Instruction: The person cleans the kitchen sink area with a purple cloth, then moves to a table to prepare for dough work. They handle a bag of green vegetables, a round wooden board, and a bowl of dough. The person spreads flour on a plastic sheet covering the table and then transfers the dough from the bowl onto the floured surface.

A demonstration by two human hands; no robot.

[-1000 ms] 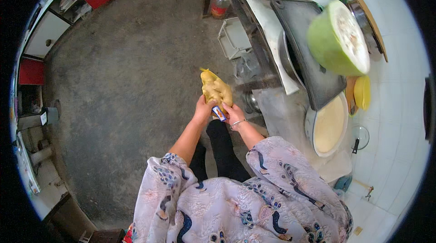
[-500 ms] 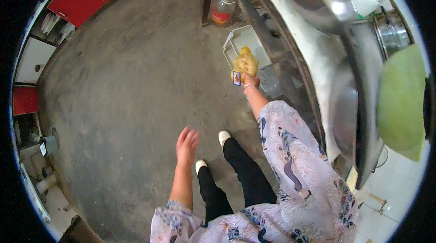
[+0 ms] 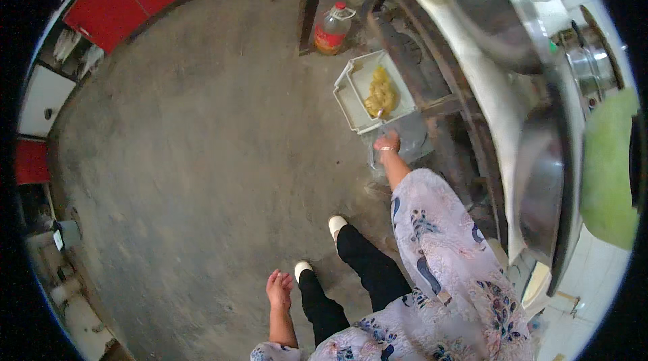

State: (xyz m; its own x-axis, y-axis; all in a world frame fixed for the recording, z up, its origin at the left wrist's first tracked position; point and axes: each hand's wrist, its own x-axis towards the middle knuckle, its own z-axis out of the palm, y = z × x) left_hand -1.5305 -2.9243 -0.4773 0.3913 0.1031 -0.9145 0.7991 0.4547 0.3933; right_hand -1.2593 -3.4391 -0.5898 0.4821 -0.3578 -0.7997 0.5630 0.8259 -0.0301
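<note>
My right hand [image 3: 387, 142] is just off the near edge of a white plastic bin [image 3: 356, 110] on the floor. Its fingers look loosely bent, with nothing seen in them. Inside the bin lies a crumpled, yellow, translucent bag-like bundle [image 3: 381, 93]; what it contains cannot be made out. Clear plastic sheeting or a bag [image 3: 410, 137] lies under and beside my right hand; whether they touch is unclear. My left hand [image 3: 279, 287] hangs low over the floor, left of my shoes, fingers slightly curled and holding nothing.
Beyond the bin stands a large clear bottle [image 3: 331, 29] with a red cap and label. A dark wooden frame [image 3: 442, 106] supports the counter on the right. Metal pans [image 3: 540, 179] and a green round item [image 3: 609, 172] overhang that side. Red cabinets [image 3: 108, 7] line the far left.
The yellow bundle has left my right hand and now lies in the bin. My right hand has drawn back toward me. My left hand has dropped lower.
</note>
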